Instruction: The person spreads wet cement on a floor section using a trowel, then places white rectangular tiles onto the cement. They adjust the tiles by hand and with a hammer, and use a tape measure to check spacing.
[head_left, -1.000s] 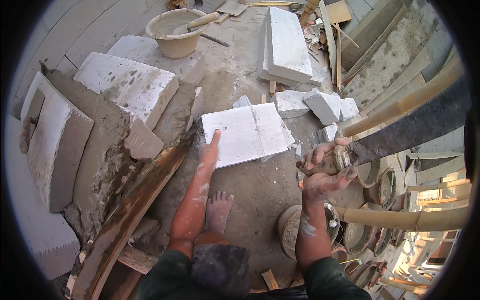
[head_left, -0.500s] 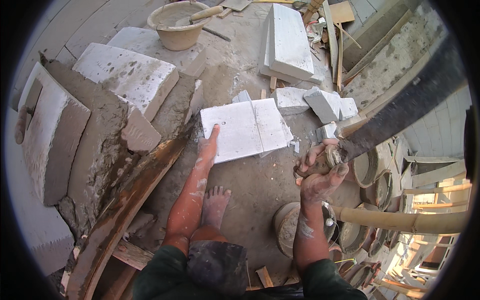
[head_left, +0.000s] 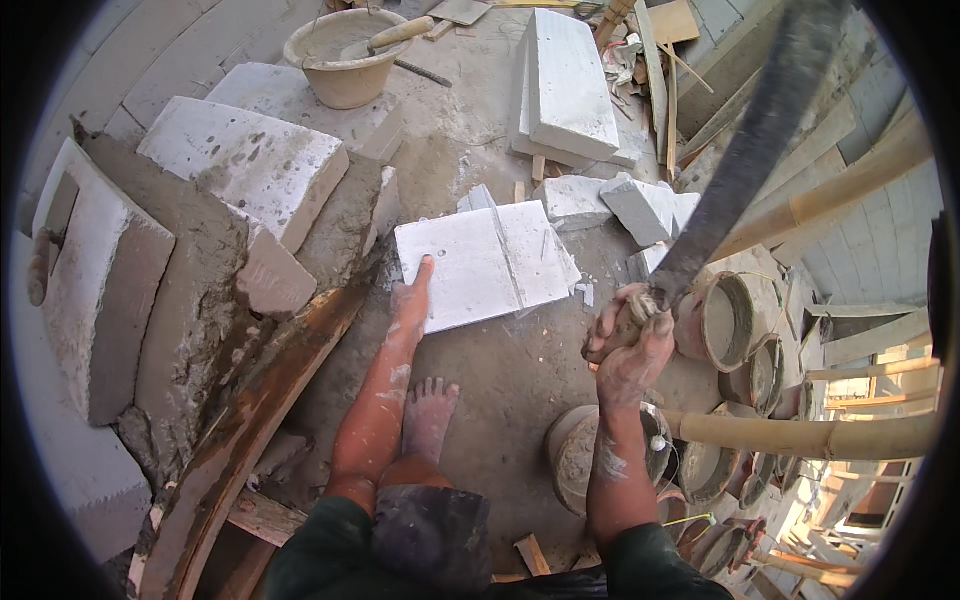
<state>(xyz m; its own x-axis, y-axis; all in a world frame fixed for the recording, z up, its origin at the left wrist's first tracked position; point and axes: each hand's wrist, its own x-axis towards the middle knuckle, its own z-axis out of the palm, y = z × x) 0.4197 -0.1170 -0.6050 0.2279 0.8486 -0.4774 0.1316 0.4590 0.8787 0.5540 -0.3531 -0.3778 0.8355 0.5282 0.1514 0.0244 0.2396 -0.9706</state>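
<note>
My left hand [head_left: 412, 295] grips the left edge of a flat white lightweight block [head_left: 470, 262], its thumb on top. A scored line runs across the block right of its middle, and its right end lies over other white pieces. In my right hand [head_left: 632, 345] is the handle of a machete, fingers wrapped round it. The machete's long dark blade [head_left: 745, 150] points up and to the right, off to the right of the block and not touching it. My bare foot [head_left: 430, 410] is on the ground just below the block.
Broken block pieces [head_left: 640, 208] and stacked white blocks [head_left: 572, 85] lie beyond. A mortar bucket with a trowel [head_left: 345, 75] stands far left. Mortared blocks [head_left: 240, 160] and a wet plank [head_left: 250, 430] flank my left. Buckets [head_left: 575, 455] and bamboo poles [head_left: 800, 437] crowd the right.
The machete's blade has swung to a steeper angle, its far end moving up and left. My left hand keeps its grip on the block.
</note>
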